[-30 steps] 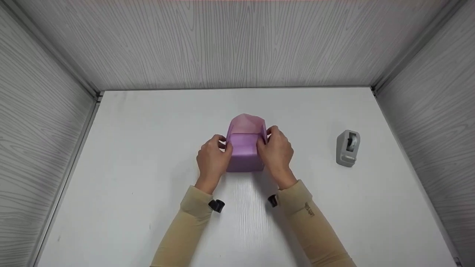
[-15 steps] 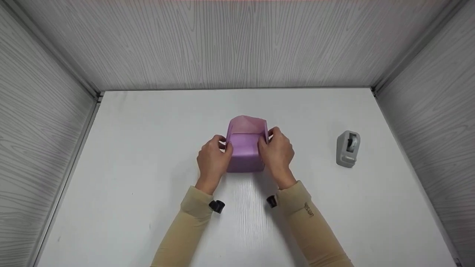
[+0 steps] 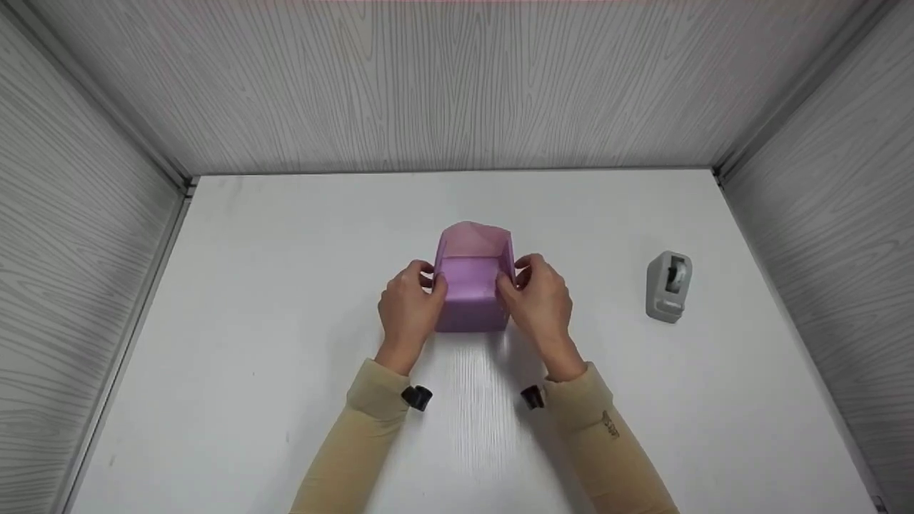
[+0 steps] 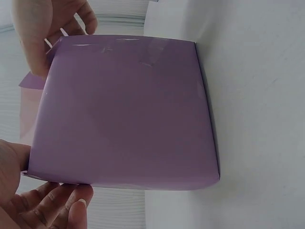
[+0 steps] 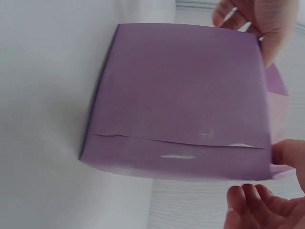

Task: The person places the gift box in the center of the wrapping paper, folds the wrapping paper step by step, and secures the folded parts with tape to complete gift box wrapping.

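Note:
A box-like purple paper package stands on the white table between my hands. Its paper rises at the back as a raised pink-lined flap, with folded sides at left and right. My left hand grips the left edge, thumb at the front and fingers along the outer side. On the opposite edge my right hand pinches the side fold near the top, thumb inside. In the right wrist view its curled fingers lie just off the package's side. A seam with glossy clear tape runs across the front face.
A grey tape dispenser with a roll in it stands on the right part of the white table. Grey wood-grain panels enclose the table at the back and both sides.
My right hand and forearm have shifted slightly right and toward me, with the fingers a little farther from the package's side. The left hand, package and tape dispenser look nearly unmoved.

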Available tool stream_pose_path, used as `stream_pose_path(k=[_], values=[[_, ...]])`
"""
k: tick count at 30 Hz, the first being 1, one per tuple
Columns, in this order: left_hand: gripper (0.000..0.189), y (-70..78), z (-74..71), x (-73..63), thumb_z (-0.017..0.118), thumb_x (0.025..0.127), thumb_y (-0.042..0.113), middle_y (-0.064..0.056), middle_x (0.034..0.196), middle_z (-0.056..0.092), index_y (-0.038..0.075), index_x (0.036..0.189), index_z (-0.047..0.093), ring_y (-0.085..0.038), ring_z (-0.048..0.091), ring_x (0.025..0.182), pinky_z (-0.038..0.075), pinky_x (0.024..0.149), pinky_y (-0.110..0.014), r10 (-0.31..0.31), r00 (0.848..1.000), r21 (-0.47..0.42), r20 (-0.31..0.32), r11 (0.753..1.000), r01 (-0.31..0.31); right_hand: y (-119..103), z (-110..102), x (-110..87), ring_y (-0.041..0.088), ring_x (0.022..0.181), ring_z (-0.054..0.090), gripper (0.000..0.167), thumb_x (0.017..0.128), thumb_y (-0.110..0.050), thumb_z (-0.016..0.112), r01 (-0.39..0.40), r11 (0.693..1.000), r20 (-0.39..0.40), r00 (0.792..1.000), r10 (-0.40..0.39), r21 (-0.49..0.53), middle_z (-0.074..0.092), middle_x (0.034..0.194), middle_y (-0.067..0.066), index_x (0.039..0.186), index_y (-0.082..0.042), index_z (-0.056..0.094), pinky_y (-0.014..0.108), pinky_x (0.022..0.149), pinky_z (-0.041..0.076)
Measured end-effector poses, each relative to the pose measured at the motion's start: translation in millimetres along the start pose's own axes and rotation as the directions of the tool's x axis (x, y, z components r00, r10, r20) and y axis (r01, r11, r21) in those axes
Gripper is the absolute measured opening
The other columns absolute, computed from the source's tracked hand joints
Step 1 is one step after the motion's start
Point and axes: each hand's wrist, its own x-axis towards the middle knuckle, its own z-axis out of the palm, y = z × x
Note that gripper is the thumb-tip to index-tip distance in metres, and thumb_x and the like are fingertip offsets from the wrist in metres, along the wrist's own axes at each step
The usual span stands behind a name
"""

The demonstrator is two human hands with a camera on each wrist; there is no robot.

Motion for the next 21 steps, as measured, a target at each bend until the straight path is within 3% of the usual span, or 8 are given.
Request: stream_pose_path(k=[5,14,21], values=[[0.020,0.5,-0.5,0.1,0.066,0.090,0.024,-0.005,0.079,0.070,0.005,0.097,0.070,-0.019,0.065,0.064,0.051,0.054,-0.038,-0.004,1.000,-0.002,0.001,1.000,0.004,2.9,-10.6,-9.3,0.017,0.064,0.057,0.020,0.086,-0.022,0.072,0.024,0.999,0.021,0.999,-0.025,0.046,0.063,0.074,0.001,0.096,-0.005,0.067,0.034,0.056,0.045],[0.021,-0.2,0.0,0.4,0.067,0.090,0.025,-0.003,0.079,0.070,0.006,0.098,0.070,-0.018,0.064,0.064,0.051,0.055,-0.038,-0.022,1.000,-0.001,0.019,1.000,0.022,6.3,-11.2,-10.7,0.017,0.061,0.056,0.013,0.084,-0.019,0.074,0.014,0.999,0.030,0.999,-0.015,0.034,0.063,0.070,0.001,0.082,-0.008,0.068,0.033,0.055,0.044],[0.019,-1.5,0.7,-0.4,0.066,0.090,0.023,-0.004,0.079,0.070,0.006,0.097,0.070,-0.019,0.065,0.063,0.051,0.053,-0.038,0.012,1.000,-0.013,0.001,1.000,-0.012,8.1,-10.4,-8.9,0.018,0.059,0.056,0.014,0.085,-0.018,0.071,-0.004,0.999,0.014,1.000,0.004,0.040,0.061,0.066,0.000,0.075,-0.010,0.066,0.034,0.052,0.043]])
